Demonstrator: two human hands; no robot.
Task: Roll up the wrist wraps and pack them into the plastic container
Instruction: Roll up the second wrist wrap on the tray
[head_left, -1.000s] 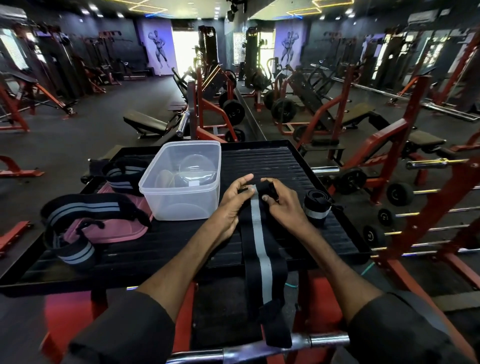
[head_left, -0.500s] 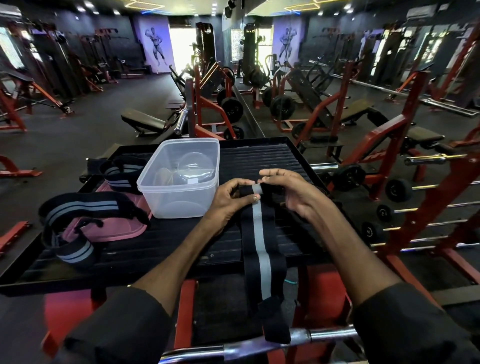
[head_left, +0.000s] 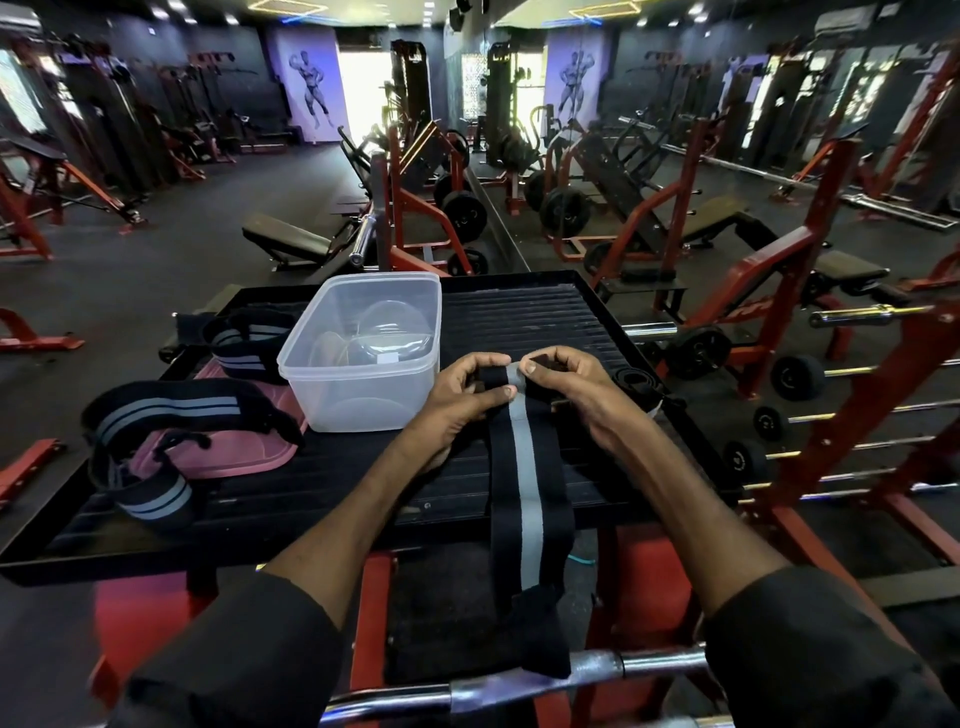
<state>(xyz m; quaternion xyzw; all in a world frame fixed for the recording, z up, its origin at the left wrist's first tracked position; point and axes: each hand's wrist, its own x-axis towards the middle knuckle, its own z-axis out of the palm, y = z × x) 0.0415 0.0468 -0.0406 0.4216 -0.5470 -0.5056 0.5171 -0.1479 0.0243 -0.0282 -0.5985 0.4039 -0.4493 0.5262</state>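
Wrist wrap pinched by left hand, right hand (tail overhangs platform edge)

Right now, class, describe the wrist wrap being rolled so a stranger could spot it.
On the black ribbed platform, look right of the clear box. The wrap lies straight, hanging over the near edge, its far end pinched by the left hand and right hand. It shows one grey stripe; the looped wraps at left show two.
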